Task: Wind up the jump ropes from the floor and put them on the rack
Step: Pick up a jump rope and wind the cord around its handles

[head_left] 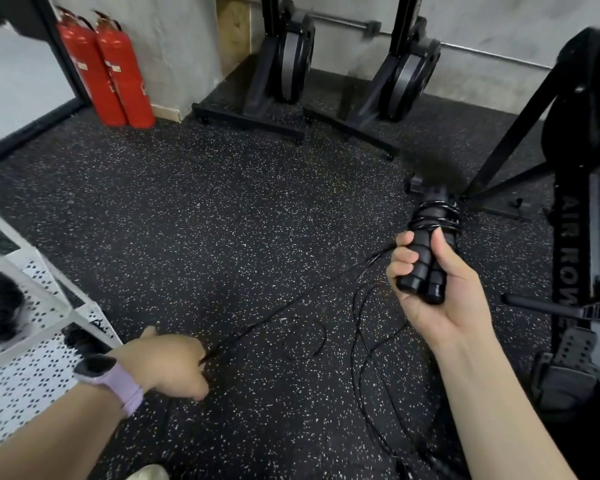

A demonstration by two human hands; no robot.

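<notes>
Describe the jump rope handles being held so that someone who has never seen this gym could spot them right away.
Start at the black rowing machine on the right edge, then look just left of it to the right hand raised over the speckled floor. It grips two black jump rope handles side by side. Unlike the loose cord on the floor, these carry several coils of cord around their upper ends.

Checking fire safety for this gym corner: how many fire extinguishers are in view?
2. Both stand side by side on the floor against the wall at upper left: left extinguisher, right extinguisher, touching or nearly so. Others may be out of frame.
</notes>
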